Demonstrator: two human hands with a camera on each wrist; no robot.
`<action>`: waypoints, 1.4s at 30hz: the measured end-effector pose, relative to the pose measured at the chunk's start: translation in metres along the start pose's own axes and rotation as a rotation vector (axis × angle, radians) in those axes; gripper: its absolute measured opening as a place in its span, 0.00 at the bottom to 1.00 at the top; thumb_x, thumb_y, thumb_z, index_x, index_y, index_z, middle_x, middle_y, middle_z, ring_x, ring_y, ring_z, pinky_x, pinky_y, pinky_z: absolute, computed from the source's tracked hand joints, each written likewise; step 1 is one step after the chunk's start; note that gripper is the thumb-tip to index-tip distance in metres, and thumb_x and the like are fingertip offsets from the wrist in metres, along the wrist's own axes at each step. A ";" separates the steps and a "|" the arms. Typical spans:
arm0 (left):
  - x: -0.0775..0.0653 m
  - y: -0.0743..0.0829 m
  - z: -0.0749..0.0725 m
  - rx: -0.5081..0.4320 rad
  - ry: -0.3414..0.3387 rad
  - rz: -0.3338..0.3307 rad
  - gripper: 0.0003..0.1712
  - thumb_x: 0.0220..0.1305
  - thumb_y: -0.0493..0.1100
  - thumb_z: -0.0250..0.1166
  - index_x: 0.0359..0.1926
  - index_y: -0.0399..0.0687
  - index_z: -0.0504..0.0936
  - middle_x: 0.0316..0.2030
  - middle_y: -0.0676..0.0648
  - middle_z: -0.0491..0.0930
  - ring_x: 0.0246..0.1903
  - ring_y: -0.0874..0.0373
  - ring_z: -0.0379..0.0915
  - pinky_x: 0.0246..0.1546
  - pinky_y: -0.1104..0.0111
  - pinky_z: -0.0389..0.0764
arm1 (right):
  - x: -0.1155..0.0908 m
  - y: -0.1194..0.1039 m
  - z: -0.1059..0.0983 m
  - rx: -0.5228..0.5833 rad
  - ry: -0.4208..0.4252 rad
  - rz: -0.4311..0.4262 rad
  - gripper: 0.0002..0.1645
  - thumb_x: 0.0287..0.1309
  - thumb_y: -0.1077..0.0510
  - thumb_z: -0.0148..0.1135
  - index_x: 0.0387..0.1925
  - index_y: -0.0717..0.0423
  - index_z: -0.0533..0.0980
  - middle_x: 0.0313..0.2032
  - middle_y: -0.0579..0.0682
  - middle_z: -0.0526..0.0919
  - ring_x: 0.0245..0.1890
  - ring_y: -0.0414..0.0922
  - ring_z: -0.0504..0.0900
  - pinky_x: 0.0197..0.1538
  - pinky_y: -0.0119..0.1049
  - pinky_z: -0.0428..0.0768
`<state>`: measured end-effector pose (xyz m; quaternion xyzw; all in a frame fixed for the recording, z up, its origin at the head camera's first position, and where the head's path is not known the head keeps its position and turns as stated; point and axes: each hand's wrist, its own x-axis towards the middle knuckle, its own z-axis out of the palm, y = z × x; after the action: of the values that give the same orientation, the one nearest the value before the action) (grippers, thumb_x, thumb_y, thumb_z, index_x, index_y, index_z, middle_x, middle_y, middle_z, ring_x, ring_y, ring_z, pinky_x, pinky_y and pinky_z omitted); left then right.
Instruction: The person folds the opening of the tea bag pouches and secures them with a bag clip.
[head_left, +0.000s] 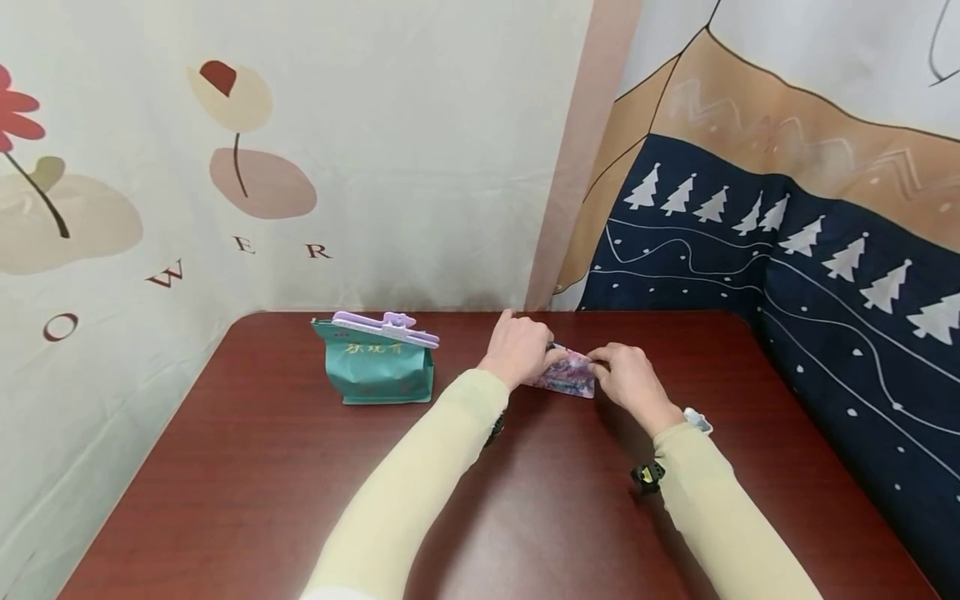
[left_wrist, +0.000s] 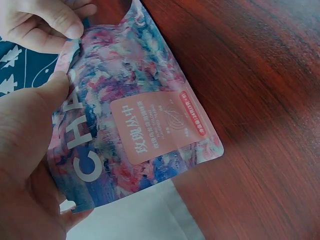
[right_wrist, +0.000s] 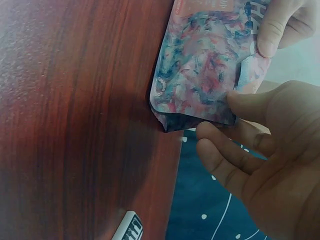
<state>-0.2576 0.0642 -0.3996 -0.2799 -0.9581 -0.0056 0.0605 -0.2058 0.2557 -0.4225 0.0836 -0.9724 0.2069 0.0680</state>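
Observation:
Both hands hold a flat pouch (left_wrist: 120, 70) with a blue, pink and purple painted pattern, large white letters and a pink label (left_wrist: 155, 125). My left hand (head_left: 519, 350) grips its top edge at one end, the thumb on the front face and the fingers behind. At the opposite end, my right hand (head_left: 628, 375) pinches the top edge near the corner between thumb and fingers. The pouch's top edge looks torn and folded beside the right thumb (right_wrist: 245, 105). In the head view the left hand hides part of the pouch.
A green bag (head_left: 378, 371) with a lilac sealing clip (head_left: 386, 327) across its top stands left of the hands on the dark red wooden table (head_left: 285, 483). Printed cloth hangs behind the table, and a navy tree-patterned cloth (head_left: 690, 250) lines the right side.

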 end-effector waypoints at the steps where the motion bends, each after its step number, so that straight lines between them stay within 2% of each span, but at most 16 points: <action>1: 0.000 0.000 0.000 -0.001 0.001 0.000 0.28 0.69 0.71 0.59 0.43 0.58 0.93 0.28 0.54 0.88 0.36 0.59 0.83 0.59 0.57 0.71 | 0.000 0.000 0.000 0.001 -0.004 0.004 0.12 0.67 0.63 0.67 0.50 0.62 0.86 0.46 0.63 0.87 0.46 0.59 0.85 0.55 0.56 0.83; 14: 0.002 0.002 0.002 -0.002 0.009 0.002 0.27 0.70 0.71 0.59 0.42 0.60 0.93 0.28 0.55 0.88 0.35 0.59 0.83 0.55 0.59 0.71 | -0.012 0.009 -0.006 0.034 -0.030 0.023 0.19 0.66 0.61 0.68 0.56 0.64 0.82 0.52 0.64 0.84 0.51 0.61 0.83 0.57 0.58 0.81; 21: 0.002 0.002 0.002 -0.007 0.024 0.009 0.26 0.69 0.71 0.59 0.42 0.60 0.93 0.28 0.55 0.88 0.34 0.60 0.83 0.53 0.59 0.72 | -0.019 0.015 -0.011 0.043 -0.045 0.044 0.22 0.68 0.60 0.66 0.60 0.65 0.80 0.56 0.67 0.82 0.56 0.64 0.80 0.60 0.61 0.78; 25: 0.003 0.001 0.002 -0.018 0.019 0.003 0.25 0.69 0.70 0.60 0.42 0.60 0.93 0.28 0.55 0.87 0.33 0.60 0.81 0.46 0.62 0.73 | -0.021 0.017 -0.012 0.043 -0.050 0.040 0.23 0.68 0.60 0.66 0.61 0.65 0.79 0.57 0.68 0.81 0.58 0.65 0.79 0.61 0.63 0.76; 32: 0.004 -0.002 0.001 -0.070 -0.006 -0.022 0.24 0.68 0.69 0.63 0.39 0.59 0.92 0.22 0.55 0.83 0.26 0.61 0.77 0.26 0.68 0.76 | -0.028 0.020 -0.015 0.037 -0.039 0.018 0.22 0.67 0.60 0.66 0.59 0.66 0.79 0.57 0.68 0.81 0.58 0.66 0.79 0.61 0.63 0.76; 42: 0.005 -0.001 -0.003 -0.084 -0.046 -0.013 0.24 0.68 0.69 0.63 0.40 0.58 0.93 0.23 0.55 0.84 0.26 0.61 0.76 0.26 0.68 0.78 | -0.041 0.032 -0.030 0.020 -0.037 0.033 0.21 0.67 0.61 0.66 0.58 0.66 0.80 0.56 0.69 0.81 0.56 0.66 0.80 0.60 0.63 0.76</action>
<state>-0.2624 0.0657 -0.3963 -0.2763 -0.9599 -0.0400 0.0268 -0.1686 0.3025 -0.4150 0.0721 -0.9726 0.2163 0.0456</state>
